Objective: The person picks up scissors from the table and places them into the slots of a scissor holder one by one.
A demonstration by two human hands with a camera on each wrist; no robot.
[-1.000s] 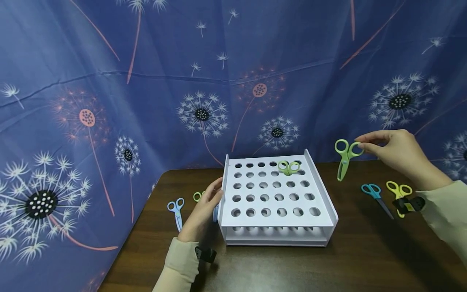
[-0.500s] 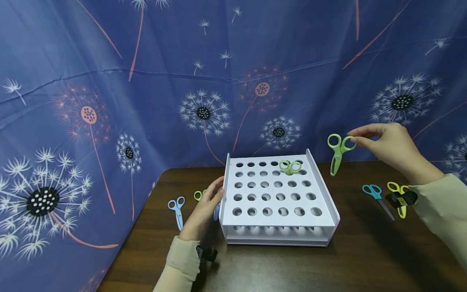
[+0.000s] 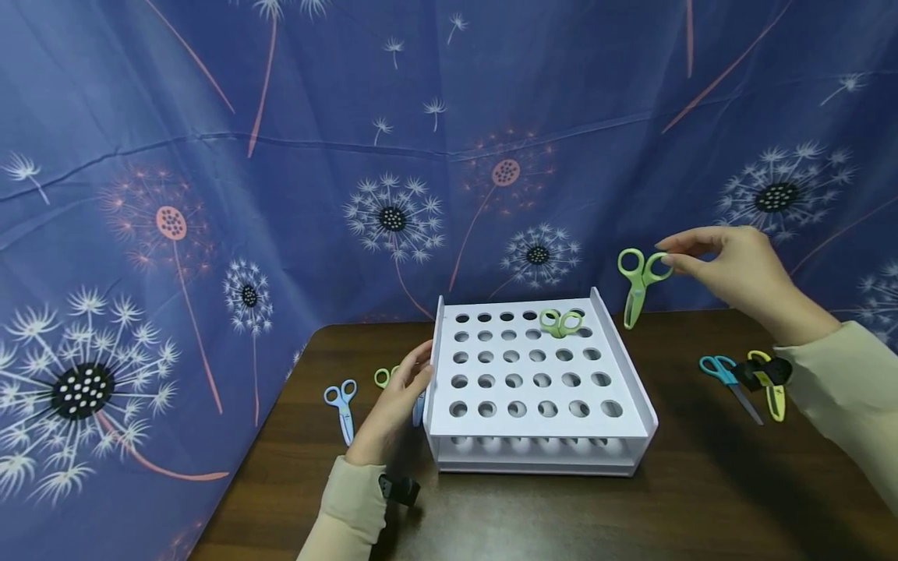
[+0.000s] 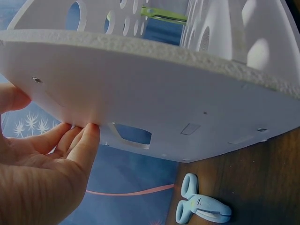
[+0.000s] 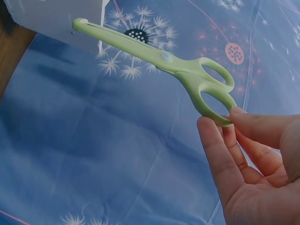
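My right hand [image 3: 737, 265] pinches one handle loop of green scissors [image 3: 634, 292] between thumb and fingertips. The scissors hang blades down in the air, right of the white rack's [image 3: 519, 425] back corner; the right wrist view shows the green scissors [image 5: 164, 56] with their blades together. My left hand [image 3: 393, 405] touches the rack's left side wall with its fingertips, and in the left wrist view its fingers [image 4: 84, 145] rest against that wall. A second pair of green scissors [image 3: 560, 323] stands in a hole near the rack's back right, handles up.
Light blue scissors [image 3: 342, 409] and partly hidden green scissors [image 3: 383, 377] lie left of the rack. Teal scissors [image 3: 730, 386] and yellow scissors [image 3: 776, 397] lie on the brown table [image 3: 533, 514] at right. A blue dandelion-print cloth [image 3: 316, 93] hangs behind.
My right hand has moved left and slightly up with the green scissors, closer to the rack. My left hand stays at the rack's side wall.
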